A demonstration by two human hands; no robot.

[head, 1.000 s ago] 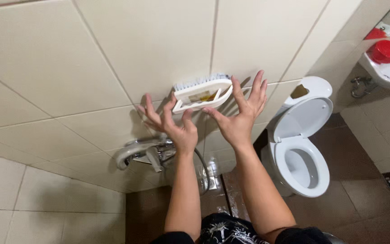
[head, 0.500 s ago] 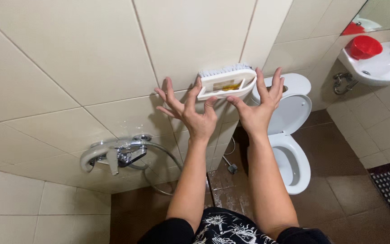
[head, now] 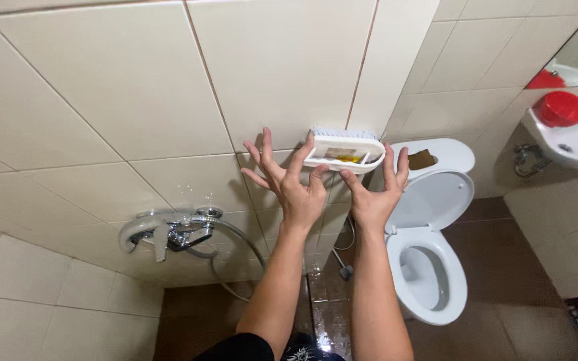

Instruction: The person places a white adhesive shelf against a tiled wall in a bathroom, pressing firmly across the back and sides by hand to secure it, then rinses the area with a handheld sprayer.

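A white scrub brush point(head: 342, 151) with pale bristles is pressed flat against the cream tiled wall point(head: 168, 87), just left of a vertical grout line. My left hand point(head: 290, 190) pinches the brush's left end with thumb and forefinger, the other fingers spread on the tile. My right hand point(head: 376, 195) holds the right end from below, fingers also spread upward. Something yellow shows inside the brush's hollow back.
A chrome shower mixer tap point(head: 168, 230) with a hose juts from the wall at lower left. A white toilet point(head: 429, 267) with its lid up stands to the right, a brown item point(head: 423, 159) on its tank. Far right is a sink point(head: 573, 144) with a red bowl point(head: 562, 107).
Both hands have kept hold of the brush and slid it a little to the right along the wall. My view has swung, so the tap and toilet now sit further right and lower.
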